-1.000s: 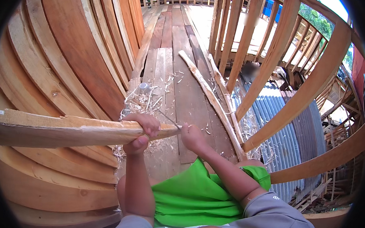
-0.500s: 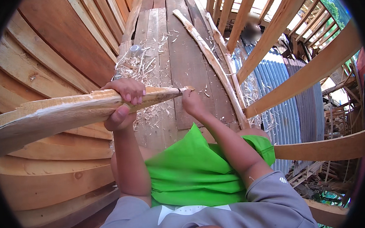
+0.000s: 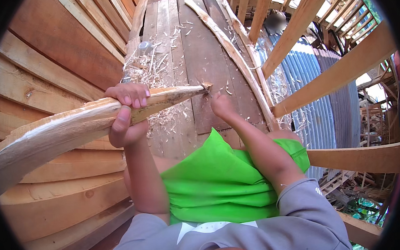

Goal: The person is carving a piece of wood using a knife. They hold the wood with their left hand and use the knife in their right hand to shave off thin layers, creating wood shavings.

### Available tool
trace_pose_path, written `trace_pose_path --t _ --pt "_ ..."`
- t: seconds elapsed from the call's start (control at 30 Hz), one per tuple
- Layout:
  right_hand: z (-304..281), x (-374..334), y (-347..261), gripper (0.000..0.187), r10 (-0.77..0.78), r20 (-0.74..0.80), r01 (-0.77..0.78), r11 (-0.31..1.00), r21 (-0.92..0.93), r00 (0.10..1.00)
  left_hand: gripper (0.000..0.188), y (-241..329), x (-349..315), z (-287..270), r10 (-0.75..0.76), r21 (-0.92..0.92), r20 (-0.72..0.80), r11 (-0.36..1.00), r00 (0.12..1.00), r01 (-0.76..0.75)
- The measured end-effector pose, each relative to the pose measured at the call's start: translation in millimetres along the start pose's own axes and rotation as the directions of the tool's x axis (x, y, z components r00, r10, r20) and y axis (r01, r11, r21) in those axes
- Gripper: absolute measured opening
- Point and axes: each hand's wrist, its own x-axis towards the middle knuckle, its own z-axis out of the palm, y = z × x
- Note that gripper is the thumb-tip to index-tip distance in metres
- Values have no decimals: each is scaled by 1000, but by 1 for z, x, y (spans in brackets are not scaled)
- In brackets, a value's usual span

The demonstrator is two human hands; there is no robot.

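My left hand is wrapped around a long, pale piece of wood, thumb on the near side and fingers over the top. The wood runs in from the left edge and narrows to a point at its right end. My right hand is a closed fist just right of and below that tip. A thin, dark, blade-like sliver shows at the tip, above the fist. Whatever the fist grips is mostly hidden by the fingers.
Curled wood shavings litter the plank floor, near a small clear cup. Long peeled poles lie along the right side, beside slatted railing posts. Corrugated metal sheets lie beyond; stacked boards line the left.
My right fist has moved right and down, away from the wood. The pointed end has shifted slightly up, and my left hand keeps its grip, moved slightly left.
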Motion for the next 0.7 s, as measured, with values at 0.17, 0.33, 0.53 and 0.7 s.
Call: trace_pose_path --t 0.17,0.33,0.53,0.7 --pt "-1 -50 -81 63 -123 206 125 992 6 971 22 -1 -2 -1 15 58 -69 998 998 -11" --pt "-1 -3 -23 64 61 109 -66 997 39 992 22 -3 1 3 6 51 -35 999 999 -5" --pt "-13 -35 -64 62 -161 153 165 986 -17 975 22 2 -1 -9 -1 66 37 998 999 -2" --pt "-4 -10 -22 61 -71 94 70 997 14 993 23 -2 1 -5 -32 121 69 992 997 24"
